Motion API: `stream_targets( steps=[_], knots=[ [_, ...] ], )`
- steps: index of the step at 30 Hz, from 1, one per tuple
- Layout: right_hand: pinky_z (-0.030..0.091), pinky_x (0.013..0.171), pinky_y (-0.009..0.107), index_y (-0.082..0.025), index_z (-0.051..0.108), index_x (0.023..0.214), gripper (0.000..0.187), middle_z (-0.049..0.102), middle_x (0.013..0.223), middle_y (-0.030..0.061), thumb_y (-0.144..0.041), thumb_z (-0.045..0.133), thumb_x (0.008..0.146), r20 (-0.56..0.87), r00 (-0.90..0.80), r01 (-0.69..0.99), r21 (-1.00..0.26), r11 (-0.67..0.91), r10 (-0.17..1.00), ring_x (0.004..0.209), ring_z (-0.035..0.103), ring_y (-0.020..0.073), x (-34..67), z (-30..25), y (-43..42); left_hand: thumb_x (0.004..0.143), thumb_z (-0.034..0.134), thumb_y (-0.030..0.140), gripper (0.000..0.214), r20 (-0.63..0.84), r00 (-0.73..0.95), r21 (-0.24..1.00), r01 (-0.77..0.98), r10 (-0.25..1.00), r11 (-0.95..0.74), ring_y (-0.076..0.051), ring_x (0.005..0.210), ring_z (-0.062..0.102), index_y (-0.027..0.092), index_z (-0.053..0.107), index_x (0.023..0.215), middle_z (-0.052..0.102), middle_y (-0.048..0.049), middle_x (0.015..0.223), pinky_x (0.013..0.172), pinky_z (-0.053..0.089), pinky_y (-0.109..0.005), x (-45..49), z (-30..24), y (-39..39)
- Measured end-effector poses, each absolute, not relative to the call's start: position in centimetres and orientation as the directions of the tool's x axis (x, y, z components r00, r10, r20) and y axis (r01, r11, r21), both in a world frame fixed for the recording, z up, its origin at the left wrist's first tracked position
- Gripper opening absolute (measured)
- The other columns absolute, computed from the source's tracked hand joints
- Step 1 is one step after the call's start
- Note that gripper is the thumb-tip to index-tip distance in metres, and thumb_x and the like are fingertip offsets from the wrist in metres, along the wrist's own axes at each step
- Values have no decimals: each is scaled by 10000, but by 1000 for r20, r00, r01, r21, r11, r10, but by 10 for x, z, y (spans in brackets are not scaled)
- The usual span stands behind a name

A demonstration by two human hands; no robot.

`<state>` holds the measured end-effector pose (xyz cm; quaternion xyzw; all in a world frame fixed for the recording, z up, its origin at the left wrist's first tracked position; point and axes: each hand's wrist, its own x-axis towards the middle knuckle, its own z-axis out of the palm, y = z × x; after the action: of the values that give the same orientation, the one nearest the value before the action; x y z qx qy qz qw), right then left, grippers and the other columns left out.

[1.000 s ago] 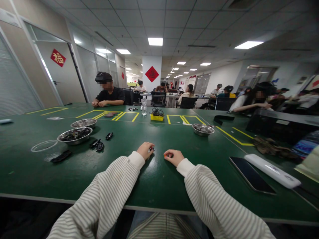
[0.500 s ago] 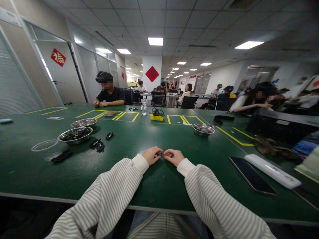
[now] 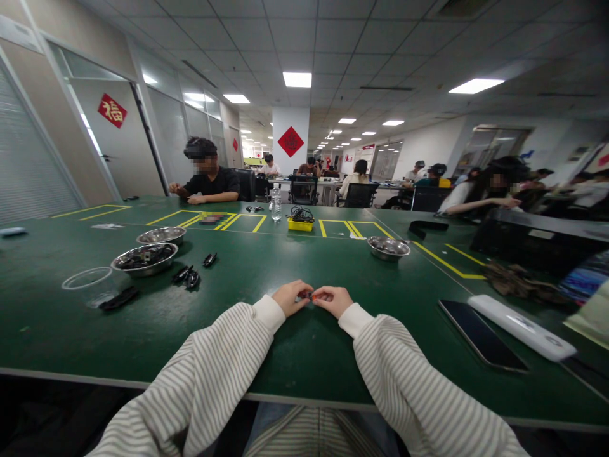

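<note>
My left hand (image 3: 291,297) and my right hand (image 3: 332,299) rest close together on the green table (image 3: 266,266), fingertips meeting. Both pinch a small part with an orange-red end (image 3: 311,295) held between them; its shape is too small to make out. Striped sleeves cover both forearms. To the left lie a few small black parts (image 3: 190,277) and two metal bowls (image 3: 144,258), the nearer one filled with dark pieces.
A clear plastic cup (image 3: 89,284) and a black piece (image 3: 118,298) sit at the left. Another metal bowl (image 3: 388,247) stands ahead right. A dark phone (image 3: 480,343) and a white bar (image 3: 521,326) lie at the right. Several people sit at tables beyond.
My left hand has moved right until its fingers meet the right hand's over the small part. The view has barely shifted.
</note>
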<state>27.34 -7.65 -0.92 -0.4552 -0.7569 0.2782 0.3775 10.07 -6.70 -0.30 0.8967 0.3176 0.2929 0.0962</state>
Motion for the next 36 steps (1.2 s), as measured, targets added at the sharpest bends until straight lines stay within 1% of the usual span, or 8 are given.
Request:
stream_targets(
  steps=[4, 7, 12, 20, 25, 28, 33, 36],
  knots=[
    [472, 579, 243, -108, 629, 737, 224, 635, 656, 58, -265, 578, 586, 311, -276, 433, -805, 407, 909, 570, 571, 123, 273, -10, -76, 691, 472, 202, 201, 468, 627, 350, 516, 624, -782, -84, 661, 481, 171, 514, 885, 505, 2, 739, 645, 399, -210, 101, -5, -67],
    [484, 610, 264, -111, 632, 755, 243, 643, 690, 64, -271, 581, 579, 284, -290, 401, -831, 386, 914, 610, 590, 142, 274, -11, -75, 695, 468, 203, 193, 472, 618, 351, 523, 629, -777, -85, 665, 484, 171, 516, 878, 510, 1, 736, 647, 402, -212, 101, -3, -68],
    [492, 630, 280, -124, 637, 767, 244, 646, 720, 61, -269, 575, 581, 287, -283, 375, -845, 381, 915, 633, 598, 154, 275, -12, -73, 707, 464, 216, 169, 498, 589, 366, 523, 637, -770, -83, 661, 487, 169, 517, 860, 519, 0, 736, 644, 410, -208, 102, 0, -71],
    [500, 560, 255, -107, 602, 745, 235, 631, 649, 55, -259, 590, 567, 289, -250, 288, -889, 356, 924, 564, 590, 133, 275, -10, -73, 699, 483, 215, 162, 527, 565, 350, 536, 635, -768, -85, 661, 481, 164, 521, 848, 525, -1, 729, 635, 408, -204, 105, 1, -74],
    [501, 510, 251, -102, 599, 736, 250, 624, 615, 55, -284, 595, 565, 241, -253, 237, -923, 302, 937, 561, 593, 144, 274, -9, -75, 700, 485, 212, 158, 548, 549, 345, 540, 632, -768, -84, 663, 482, 167, 521, 847, 526, 2, 723, 635, 407, -201, 105, 1, -74],
    [502, 509, 255, -100, 612, 741, 272, 625, 603, 57, -309, 595, 567, 246, -254, 216, -928, 302, 936, 557, 594, 149, 274, -9, -75, 699, 487, 215, 157, 550, 546, 342, 542, 631, -767, -84, 654, 482, 163, 523, 843, 525, 2, 716, 632, 407, -201, 104, 0, -73],
    [491, 475, 244, -101, 625, 717, 273, 628, 604, 63, -318, 610, 553, 266, -228, 252, -913, 321, 937, 533, 593, 153, 275, -10, -75, 694, 494, 215, 155, 542, 547, 358, 536, 638, -764, -79, 645, 484, 164, 524, 837, 528, 5, 719, 630, 410, -198, 105, -1, -73],
    [493, 511, 250, -102, 634, 683, 245, 632, 606, 63, -298, 625, 536, 299, -231, 270, -895, 356, 926, 509, 586, 143, 276, -10, -74, 696, 492, 214, 151, 528, 564, 376, 515, 635, -770, -72, 642, 486, 168, 527, 835, 531, 9, 724, 629, 410, -191, 105, -1, -74]
  ],
)
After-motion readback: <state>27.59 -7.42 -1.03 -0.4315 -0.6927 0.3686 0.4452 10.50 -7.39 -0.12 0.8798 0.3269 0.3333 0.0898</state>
